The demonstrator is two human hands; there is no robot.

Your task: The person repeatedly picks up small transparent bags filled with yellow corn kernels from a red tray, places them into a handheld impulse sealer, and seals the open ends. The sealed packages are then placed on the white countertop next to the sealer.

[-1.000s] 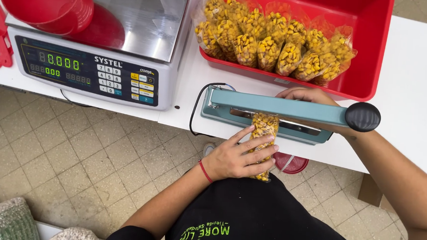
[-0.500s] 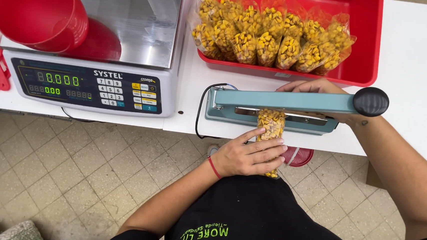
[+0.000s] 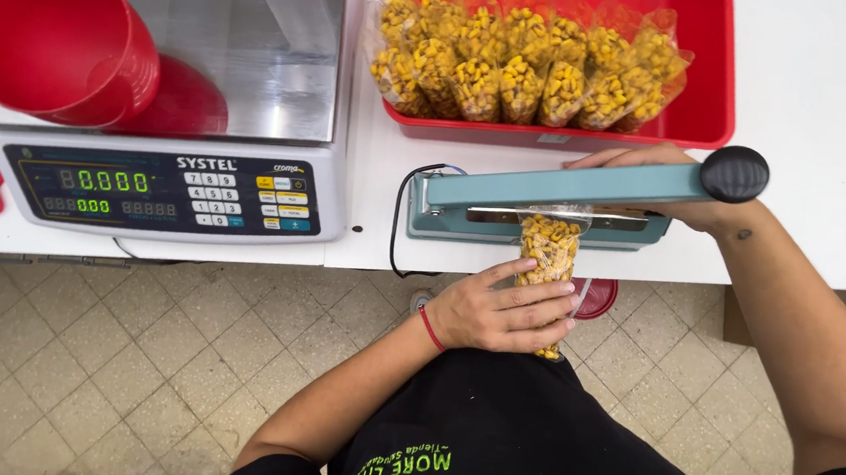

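Head view shows the left hand (image 3: 502, 317) with fingers wrapped around a small clear bag of yellow corn kernels (image 3: 547, 251), its top inside the teal metal bag sealer (image 3: 544, 211), while the right hand (image 3: 665, 185) lies on the sealer under its lever, so sealing looks underway and next calls for holding steady.

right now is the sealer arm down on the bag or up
Up: the sealer arm slants above its base, the bag top between them, not clamped.
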